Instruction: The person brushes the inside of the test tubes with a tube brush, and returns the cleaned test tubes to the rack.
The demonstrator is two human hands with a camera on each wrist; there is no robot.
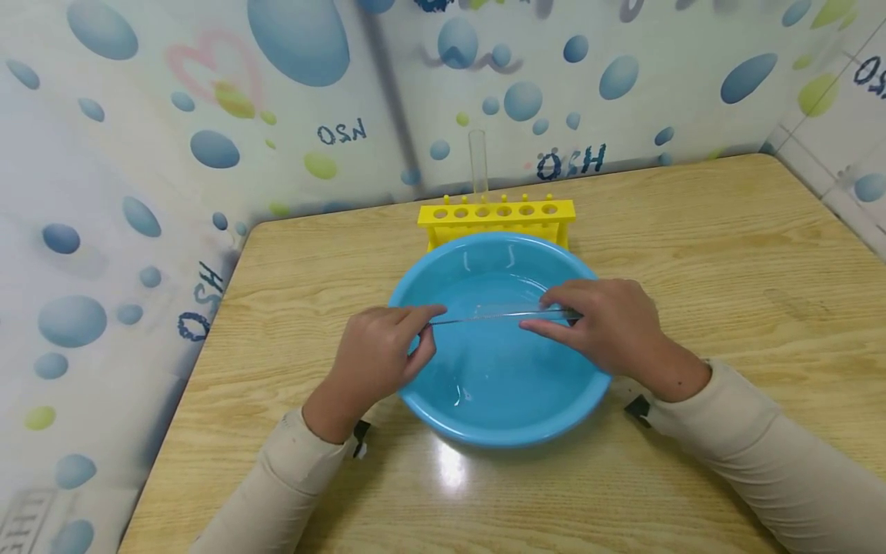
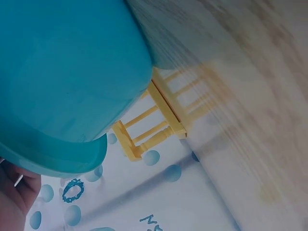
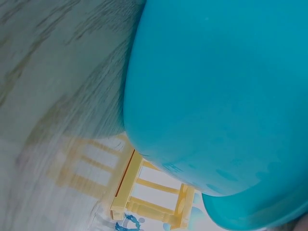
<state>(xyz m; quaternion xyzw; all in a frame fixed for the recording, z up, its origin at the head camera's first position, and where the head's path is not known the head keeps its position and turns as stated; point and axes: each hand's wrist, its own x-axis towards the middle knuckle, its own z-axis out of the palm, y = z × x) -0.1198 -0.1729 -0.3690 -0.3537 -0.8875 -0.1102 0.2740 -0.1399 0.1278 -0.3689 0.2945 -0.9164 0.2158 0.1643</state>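
Above a round blue basin (image 1: 498,400), both hands hold a slender, shiny rod-like thing (image 1: 484,317) nearly level. My left hand (image 1: 377,346) pinches its thin left end between thumb and fingers. My right hand (image 1: 616,327) grips the wider right end, which looks glassy or metallic with a dark tip. Its exact kind cannot be made out. Clear water appears to lie in the basin. In the left wrist view, part of the left hand (image 2: 19,192) shows beside the basin's rim (image 2: 53,166). The right wrist view shows mostly the basin's outer wall (image 3: 211,96).
Behind the basin stands a yellow test tube rack (image 1: 496,211), with one clear test tube (image 1: 478,165) upright in it. Everything rests on a wooden table (image 1: 311,269) against a patterned wall (image 1: 277,154). Small dark pieces (image 1: 638,410) show near both cuffs.
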